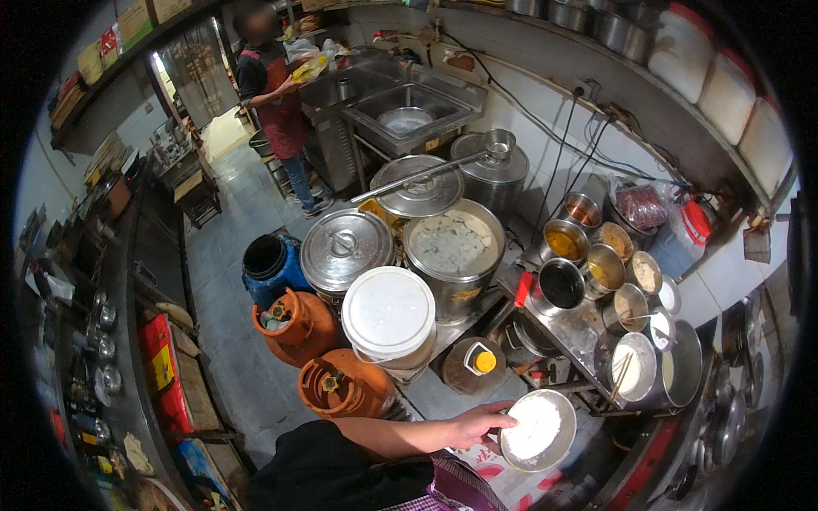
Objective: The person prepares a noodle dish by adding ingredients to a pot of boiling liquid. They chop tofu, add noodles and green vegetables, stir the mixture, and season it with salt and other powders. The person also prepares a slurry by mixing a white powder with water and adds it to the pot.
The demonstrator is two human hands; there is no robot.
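My left hand (pixel 476 427) grips the near-left rim of a metal bowl (pixel 565 447) that holds white powder (pixel 535 427), its thumb over the rim. My right hand is out of view. Below the bowl lies a printed white and pink sack or sheet (pixel 492 469). Just beyond it stands a metal bench (pixel 562 338) crowded with metal pots of sauces and powders. A white bowl (pixel 632 369) at its near end has wooden chopsticks (pixel 621 377) across it. A ladle (pixel 661 333) rests in another bowl.
A plastic jug with a yellow cap (pixel 484 362), a white lidded bucket (pixel 388 313), a large open stockpot (pixel 454 243) and orange gas cylinders (pixel 348 383) stand on the left. Another person (pixel 275 96) stands by the sink (pixel 412 115), holding plastic bags.
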